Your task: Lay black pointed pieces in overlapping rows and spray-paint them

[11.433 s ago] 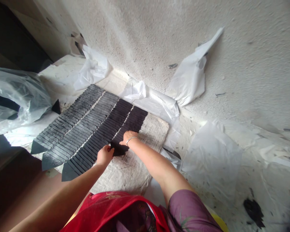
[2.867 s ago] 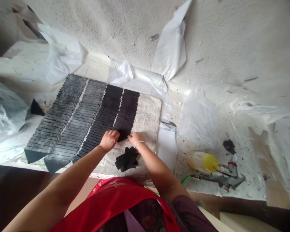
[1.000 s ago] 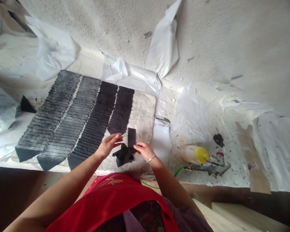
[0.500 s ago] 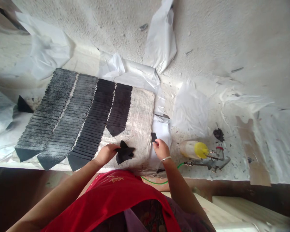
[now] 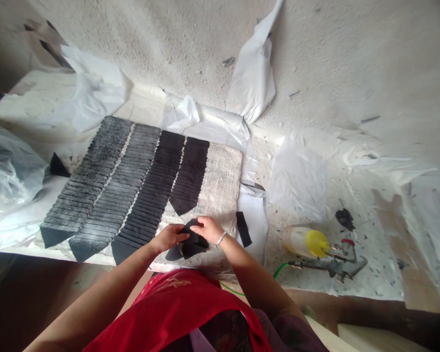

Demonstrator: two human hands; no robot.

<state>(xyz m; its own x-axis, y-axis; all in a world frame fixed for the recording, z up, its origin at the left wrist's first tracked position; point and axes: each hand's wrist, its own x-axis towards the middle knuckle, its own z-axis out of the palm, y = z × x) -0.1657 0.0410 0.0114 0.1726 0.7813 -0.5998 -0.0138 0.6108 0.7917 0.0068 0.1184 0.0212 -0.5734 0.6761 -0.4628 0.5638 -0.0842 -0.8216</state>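
Note:
My left hand [image 5: 170,236] and my right hand [image 5: 209,230] are close together at the front of the pale woven cloth [image 5: 223,171]. Their fingers pinch a small black fabric piece [image 5: 190,226] from either side. Right under it lies a loose heap of similar black pieces [image 5: 193,248]. To the left, overlapping black pieces form long rows; the two leftmost rows [image 5: 91,181] look dusted with grey, while the row nearest my hands [image 5: 192,168] is plain black and shorter. A black strip [image 5: 244,229] lies on white paper right of my right wrist.
At the right stands a container with a yellow top [image 5: 317,243], beside a metal spray gun [image 5: 333,266] on a green hose [image 5: 280,270]. Crumpled black scrap [image 5: 344,219] and plastic sheets [image 5: 297,176] lie behind. A rough wall [image 5: 315,58] closes off the back.
My right hand has moved left from the white paper to meet my left hand, and both now grip a black piece above the heap. The view has shifted slightly.

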